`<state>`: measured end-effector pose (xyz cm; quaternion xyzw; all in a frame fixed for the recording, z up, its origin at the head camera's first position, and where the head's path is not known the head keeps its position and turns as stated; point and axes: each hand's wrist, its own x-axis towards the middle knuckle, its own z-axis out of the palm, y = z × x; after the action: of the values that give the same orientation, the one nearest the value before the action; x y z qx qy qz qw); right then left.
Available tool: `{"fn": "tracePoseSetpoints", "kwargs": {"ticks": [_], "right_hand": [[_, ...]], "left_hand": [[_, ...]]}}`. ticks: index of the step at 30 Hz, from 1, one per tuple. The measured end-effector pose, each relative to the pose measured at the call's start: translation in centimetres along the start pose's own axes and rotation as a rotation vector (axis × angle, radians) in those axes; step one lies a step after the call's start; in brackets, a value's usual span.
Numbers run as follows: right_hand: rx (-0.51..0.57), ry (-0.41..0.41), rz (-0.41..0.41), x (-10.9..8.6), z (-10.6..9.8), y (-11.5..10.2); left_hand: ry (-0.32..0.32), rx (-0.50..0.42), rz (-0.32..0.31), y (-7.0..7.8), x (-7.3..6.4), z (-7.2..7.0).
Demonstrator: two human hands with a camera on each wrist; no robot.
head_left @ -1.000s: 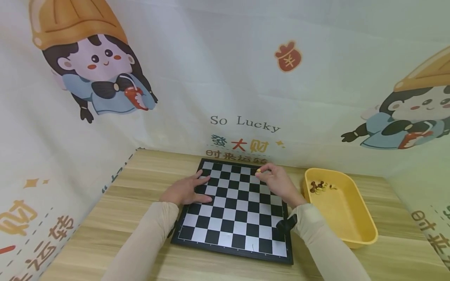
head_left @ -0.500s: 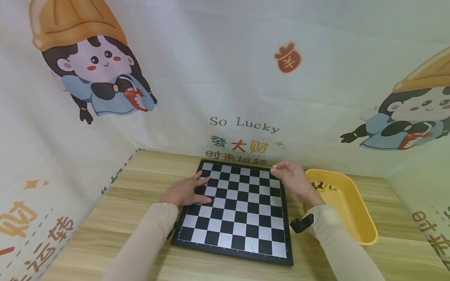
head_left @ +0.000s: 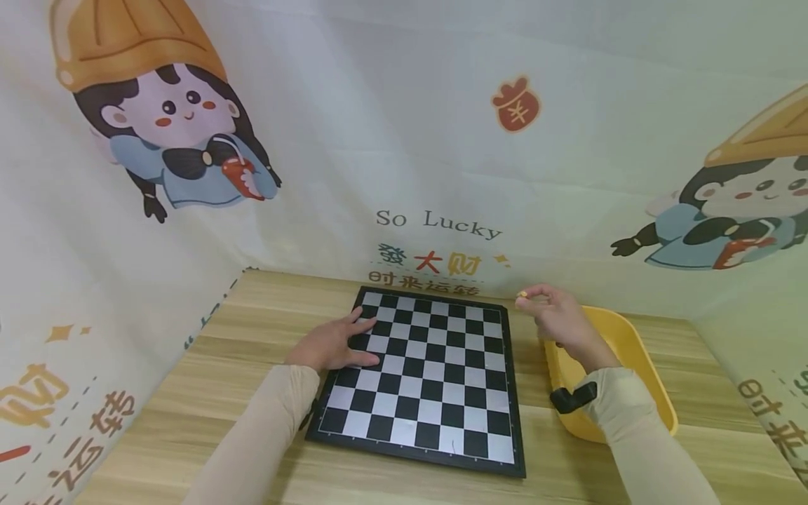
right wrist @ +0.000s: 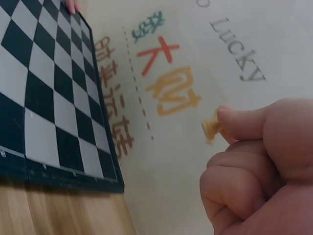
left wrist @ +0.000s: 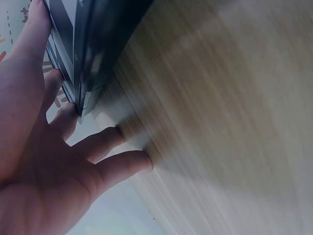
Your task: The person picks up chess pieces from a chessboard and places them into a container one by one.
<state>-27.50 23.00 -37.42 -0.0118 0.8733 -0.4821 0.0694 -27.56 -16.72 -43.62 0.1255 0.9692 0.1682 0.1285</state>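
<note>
A black-and-white chessboard (head_left: 416,379) with a dark frame lies on the wooden table, its squares bare. My left hand (head_left: 328,342) rests at its left edge with fingers spread, thumb and some fingertips on the board; in the left wrist view two fingers of that hand (left wrist: 54,171) reach down to the table. Beyond the board's far right corner, my right hand (head_left: 564,322) pinches a small yellow chess piece (right wrist: 211,128) between thumb and finger, held above the surface. Which piece it is cannot be made out.
A yellow plastic bin (head_left: 653,379) stands right of the board, partly covered by my right forearm; the pieces inside are almost wholly hidden. Behind the table hangs a printed white cloth (head_left: 404,140). Bare wooden tabletop (head_left: 252,308) shows left of the board.
My right hand has moved right with the chess piece, from above the board's far right part to past its corner, near the bin. The left hand has stayed still.
</note>
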Motion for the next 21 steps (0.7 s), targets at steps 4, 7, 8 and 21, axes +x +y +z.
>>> {"fn": "tracePoseSetpoints", "kwargs": {"ticks": [4,7,8,21], "right_hand": [[0.021,-0.024,0.011,-0.2,-1.3,0.6],[0.038,-0.049,0.014,-0.5,-2.3,1.0],[0.037,-0.054,0.015,-0.6,-2.6,1.1],[0.021,-0.151,0.029,-1.5,-5.6,3.2]], "left_hand": [[0.002,0.001,0.006,0.1,-0.1,0.0],[-0.001,-0.005,0.004,0.1,0.0,0.0],[-0.001,-0.006,0.007,0.1,0.0,0.0],[-0.003,-0.006,0.006,0.0,0.1,0.1]]}}
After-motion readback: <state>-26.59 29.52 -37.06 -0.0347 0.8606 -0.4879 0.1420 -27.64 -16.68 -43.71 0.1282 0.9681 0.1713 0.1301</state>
